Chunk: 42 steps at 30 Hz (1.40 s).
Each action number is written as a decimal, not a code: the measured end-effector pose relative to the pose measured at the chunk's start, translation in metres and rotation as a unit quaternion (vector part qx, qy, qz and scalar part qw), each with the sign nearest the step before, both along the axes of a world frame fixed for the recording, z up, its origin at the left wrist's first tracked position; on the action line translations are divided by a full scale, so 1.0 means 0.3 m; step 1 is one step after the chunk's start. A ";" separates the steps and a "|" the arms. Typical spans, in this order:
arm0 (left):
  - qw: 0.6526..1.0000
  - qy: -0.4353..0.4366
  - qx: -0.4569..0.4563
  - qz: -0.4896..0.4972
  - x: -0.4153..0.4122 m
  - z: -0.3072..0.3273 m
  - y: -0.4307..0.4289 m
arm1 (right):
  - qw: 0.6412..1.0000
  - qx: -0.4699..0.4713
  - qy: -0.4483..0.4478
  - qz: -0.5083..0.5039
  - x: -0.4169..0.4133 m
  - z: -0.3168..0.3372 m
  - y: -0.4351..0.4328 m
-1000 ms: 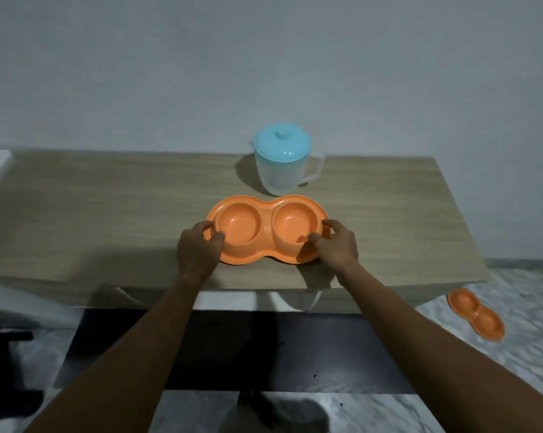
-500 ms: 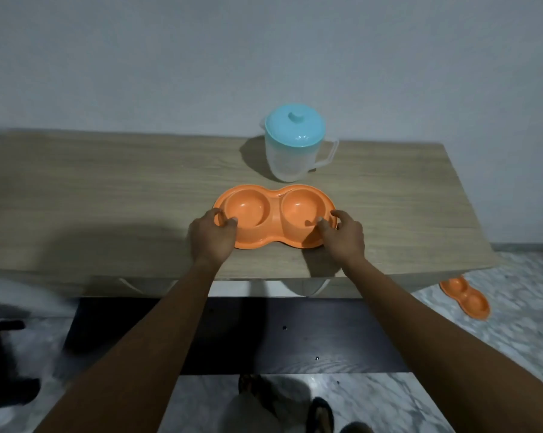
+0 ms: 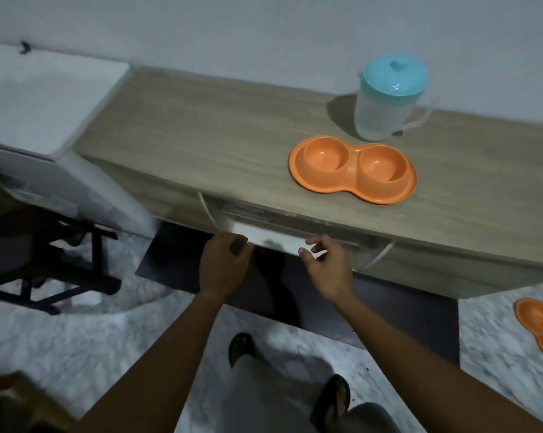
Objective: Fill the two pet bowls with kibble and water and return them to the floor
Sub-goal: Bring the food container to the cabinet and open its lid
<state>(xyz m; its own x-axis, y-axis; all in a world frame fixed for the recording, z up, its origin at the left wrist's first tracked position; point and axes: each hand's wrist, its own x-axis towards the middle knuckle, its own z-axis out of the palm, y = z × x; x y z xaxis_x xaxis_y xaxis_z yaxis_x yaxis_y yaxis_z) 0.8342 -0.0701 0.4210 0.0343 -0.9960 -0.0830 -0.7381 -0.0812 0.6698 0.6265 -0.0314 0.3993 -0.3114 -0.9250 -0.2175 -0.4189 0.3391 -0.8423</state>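
Leaving the orange double bowl [image 3: 353, 168] on the table [image 3: 201, 126], empty of kibble and water, near the front edge and just in front of the blue-lidded jug [image 3: 385, 101]. Having let go of its rim half a second ago, now reaching down to the white drawer [image 3: 273, 237] under the tabletop. Curling the left hand [image 3: 221, 267] round the drawer's front edge with fingers bunched together, apparently gripping it. Bringing the right hand [image 3: 326, 270] up beside it with thumb and forefinger parted and the other fingers loosely bent, not yet closing on anything. Swinging the view left as well, pushing bowl and jug towards the right and taking in a white appliance [image 3: 45, 98] and a dark chair [image 3: 103, 254]. Probably going for the kibble, judging by the reach, though seeing nothing of the drawer's contents so far. Leaving a second orange double bowl [image 3: 539, 326] on the floor [image 3: 76, 339] at far right, well apart from the table and looking unfilled.
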 end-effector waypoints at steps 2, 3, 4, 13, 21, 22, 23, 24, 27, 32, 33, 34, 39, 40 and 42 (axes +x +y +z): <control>0.999 0.001 0.033 -0.009 0.070 -0.029 -0.017 | 1.000 0.023 -0.009 0.013 0.070 -0.029 -0.011; 0.999 0.011 0.049 -0.009 0.107 -0.058 -0.042 | 0.999 0.033 -0.010 0.014 0.110 -0.054 -0.028; 0.998 0.024 0.063 -0.005 0.142 -0.089 -0.072 | 0.999 0.041 -0.011 0.010 0.149 -0.087 -0.050; 0.985 0.103 0.106 -0.091 0.266 -0.487 -0.434 | 0.993 0.058 -0.027 -0.101 0.325 -0.449 -0.351; 0.973 0.118 0.192 -0.051 0.232 -0.663 -0.663 | 0.966 0.017 -0.168 -0.197 0.406 -0.604 -0.547; 0.970 0.122 0.203 -0.046 0.231 -0.665 -0.672 | 0.961 0.025 -0.183 -0.206 0.417 -0.605 -0.562; 0.968 0.131 0.212 -0.043 0.228 -0.661 -0.675 | 0.957 0.026 -0.195 -0.213 0.422 -0.613 -0.576; 0.965 0.142 0.216 -0.042 0.227 -0.656 -0.677 | 0.953 0.029 -0.205 -0.219 0.427 -0.615 -0.589; 0.956 0.196 0.214 -0.037 0.228 -0.641 -0.663 | 0.946 0.054 -0.211 -0.239 0.442 -0.605 -0.601; 0.946 0.268 0.181 -0.011 0.263 -0.577 -0.536 | 0.929 0.033 -0.244 -0.277 0.475 -0.508 -0.501; 0.938 0.299 0.175 -0.002 0.268 -0.551 -0.502 | 0.925 0.029 -0.251 -0.284 0.481 -0.476 -0.473; 0.928 0.331 0.173 0.017 0.277 -0.516 -0.471 | 0.922 0.030 -0.257 -0.289 0.490 -0.439 -0.441; 0.911 0.344 0.201 0.104 0.327 -0.307 -0.340 | 0.932 0.075 -0.243 -0.259 0.532 -0.217 -0.259; 0.914 0.335 0.205 0.102 0.333 -0.262 -0.325 | 0.934 0.075 -0.241 -0.251 0.537 -0.160 -0.232; 0.918 0.326 0.201 0.107 0.338 -0.163 -0.312 | 0.936 0.080 -0.244 -0.242 0.539 -0.051 -0.200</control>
